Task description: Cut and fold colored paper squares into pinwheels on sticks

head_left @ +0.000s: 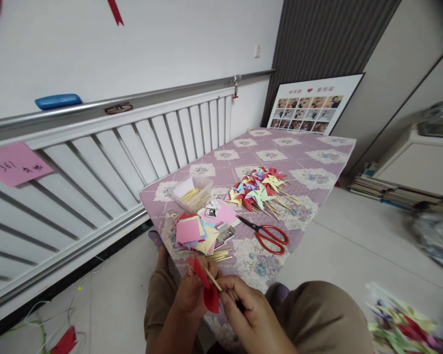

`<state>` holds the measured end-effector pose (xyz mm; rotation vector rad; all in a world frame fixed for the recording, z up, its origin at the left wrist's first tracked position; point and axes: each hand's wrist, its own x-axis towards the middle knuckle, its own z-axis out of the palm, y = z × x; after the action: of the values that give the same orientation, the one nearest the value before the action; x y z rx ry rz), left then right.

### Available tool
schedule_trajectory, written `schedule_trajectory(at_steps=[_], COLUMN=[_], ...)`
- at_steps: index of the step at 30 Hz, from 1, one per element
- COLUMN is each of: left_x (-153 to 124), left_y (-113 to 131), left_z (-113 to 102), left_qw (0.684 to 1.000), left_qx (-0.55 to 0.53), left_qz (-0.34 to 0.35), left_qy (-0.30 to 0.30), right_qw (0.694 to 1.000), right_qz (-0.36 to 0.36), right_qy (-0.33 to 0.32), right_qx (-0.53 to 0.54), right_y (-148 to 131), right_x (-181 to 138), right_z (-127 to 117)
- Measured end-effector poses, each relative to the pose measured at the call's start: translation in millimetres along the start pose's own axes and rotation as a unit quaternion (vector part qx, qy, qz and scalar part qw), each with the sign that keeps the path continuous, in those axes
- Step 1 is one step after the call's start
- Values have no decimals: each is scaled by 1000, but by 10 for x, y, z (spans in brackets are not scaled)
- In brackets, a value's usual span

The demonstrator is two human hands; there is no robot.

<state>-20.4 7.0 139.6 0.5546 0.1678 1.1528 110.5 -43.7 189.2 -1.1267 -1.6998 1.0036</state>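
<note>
My left hand (192,295) is closed round a folded red paper piece (206,287) low in the middle of the view. My right hand (245,305) pinches a thin wooden stick (213,279) that lies across the red paper. Both hands hover over my lap, just in front of the near edge of a low table with a purple floral cloth (310,162). Nearest the hands on the table lie loose sticks (219,254) and a stack of coloured paper squares (194,231).
Red-handled scissors (269,236) lie right of the paper stack. A pile of finished paper pinwheels (258,189) sits mid-table, a clear plastic box of sticks (192,192) at its left. A white radiator (96,162) runs along the left. A photo board (310,105) leans behind the table.
</note>
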Motion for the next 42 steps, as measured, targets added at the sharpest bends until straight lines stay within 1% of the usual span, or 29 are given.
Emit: schedule_trajectory(at_steps=[6, 12, 19, 24, 29, 33, 35, 40, 42], left_x=[-1, -2, -2, -8, -20, -23, -23, -41, -48], left_y=[14, 9, 10, 21, 13, 24, 28, 18, 13], left_z=[31, 23, 21, 10, -17, 21, 33, -2, -15], left_qw=[1000, 1000, 999, 999, 999, 996, 994, 999, 999], left_qx=[-1, 13, 22, 35, 31, 65, 75, 47, 37], left_qz=[-1, 1, 17, 39, 15, 55, 63, 7, -1], left_qy=[-6, -9, -25, -2, 5, 32, 45, 25, 18], right_qw=[999, 995, 994, 996, 998, 999, 999, 999, 999], right_qz=[17, 48, 62, 42, 28, 17, 16, 21, 20], right_qy=[-11, -24, -29, -22, -14, -4, -3, -4, -4], right_qx=[26, 83, 90, 69, 48, 33, 30, 31, 31], right_y=[17, 52, 37, 26, 14, -15, -19, -15, -17], right_x=[-3, -11, -17, -3, -1, 7, 11, 0, -7], right_z=[3, -7, 0, 6, 14, 13, 15, 20, 18])
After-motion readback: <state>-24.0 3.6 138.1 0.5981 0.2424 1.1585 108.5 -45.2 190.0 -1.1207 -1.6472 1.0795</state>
